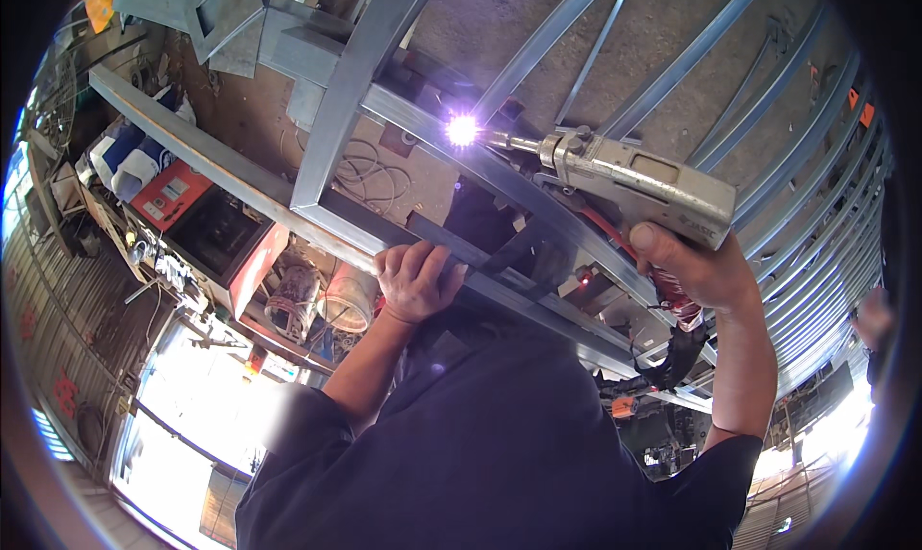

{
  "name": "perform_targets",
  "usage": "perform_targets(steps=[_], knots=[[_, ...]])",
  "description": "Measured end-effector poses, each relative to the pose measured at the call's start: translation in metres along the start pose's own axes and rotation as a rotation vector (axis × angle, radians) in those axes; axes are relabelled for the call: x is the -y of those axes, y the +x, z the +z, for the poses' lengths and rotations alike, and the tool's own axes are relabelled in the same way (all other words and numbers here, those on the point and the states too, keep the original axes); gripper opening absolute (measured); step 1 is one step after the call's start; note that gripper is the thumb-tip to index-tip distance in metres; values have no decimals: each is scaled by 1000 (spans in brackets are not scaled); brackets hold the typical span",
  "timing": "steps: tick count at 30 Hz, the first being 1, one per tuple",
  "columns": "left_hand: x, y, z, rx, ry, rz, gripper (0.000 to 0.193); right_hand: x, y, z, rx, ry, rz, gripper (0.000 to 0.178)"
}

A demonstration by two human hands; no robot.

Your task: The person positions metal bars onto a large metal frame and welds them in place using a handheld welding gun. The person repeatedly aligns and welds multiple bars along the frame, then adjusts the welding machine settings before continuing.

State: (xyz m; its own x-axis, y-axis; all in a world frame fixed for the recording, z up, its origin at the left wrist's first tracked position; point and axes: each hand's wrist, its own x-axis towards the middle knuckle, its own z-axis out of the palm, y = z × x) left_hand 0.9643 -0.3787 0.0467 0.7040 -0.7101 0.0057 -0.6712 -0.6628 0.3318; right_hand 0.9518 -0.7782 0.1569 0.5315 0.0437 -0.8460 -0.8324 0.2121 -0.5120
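My right hand (pixel 696 276) grips a grey handheld welding gun (pixel 645 177), its fingers wrapped round the lower part. The gun's thin nozzle (pixel 519 143) points left. At its tip a bright white-violet spark (pixel 462 130) glares on a square steel tube (pixel 413 116) of a metal frame; the glare hides the exact contact spot. My left hand (pixel 418 279) holds the frame's nearer steel tube (pixel 346 240), fingers curled over its top. A red and black hose (pixel 677 300) hangs below the gun, partly behind my right hand.
Several long metal bars (pixel 706 46) lie spaced apart at the right. A red machine (pixel 168 196), a bucket (pixel 348 298) and a coiled cable (pixel 375 180) are beyond the frame at left. Another person's blurred hand (pixel 874 317) shows at the far right.
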Motion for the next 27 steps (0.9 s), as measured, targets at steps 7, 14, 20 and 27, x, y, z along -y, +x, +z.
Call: perform_targets(steps=[7, 14, 20, 27], knots=[[0, 1, 0, -9, -5, 1, 39, 2, -2, 1, -12, -24, -13, 70], [0, 0, 0, 0, -2, -3, 40, -10, -2, 7, -59, -17, -100, 63], [1, -2, 1, 6, -5, -1, 40, -5, -3, 4, 0, -5, -50, 67], [-1, 1, -1, 12, -3, -6, 37, -6, -5, 3, 9, -13, -48, 67]])
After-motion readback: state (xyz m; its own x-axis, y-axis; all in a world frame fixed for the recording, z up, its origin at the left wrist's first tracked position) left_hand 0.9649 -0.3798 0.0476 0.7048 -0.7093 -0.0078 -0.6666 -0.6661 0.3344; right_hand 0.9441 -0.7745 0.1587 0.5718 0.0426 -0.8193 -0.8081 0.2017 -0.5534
